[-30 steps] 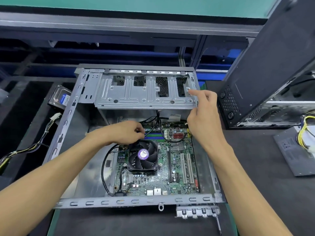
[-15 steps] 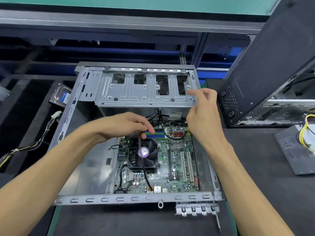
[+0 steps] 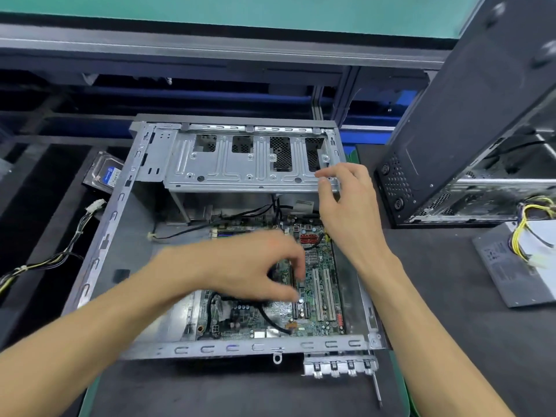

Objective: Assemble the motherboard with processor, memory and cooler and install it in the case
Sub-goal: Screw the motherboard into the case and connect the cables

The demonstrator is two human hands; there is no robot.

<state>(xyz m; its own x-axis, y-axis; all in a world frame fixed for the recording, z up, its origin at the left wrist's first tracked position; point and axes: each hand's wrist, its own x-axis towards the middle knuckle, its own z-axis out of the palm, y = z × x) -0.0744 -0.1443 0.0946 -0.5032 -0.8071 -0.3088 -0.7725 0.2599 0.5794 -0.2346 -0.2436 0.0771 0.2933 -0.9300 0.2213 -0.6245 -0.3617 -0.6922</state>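
A: Motherboard [image 3: 316, 284] lies flat inside the case [image 3: 99, 254]; left hand [image 3: 258, 266] hovers over the cooler area, fingers curled, blurred; I can't tell if it grips the black cable [image 3: 270, 320].

B: Right hand [image 3: 346, 200]?

A: Fingertips pinch the drive cage [image 3: 240, 167] edge; my worry: cage drops onto the board, or the cable snags the fan.
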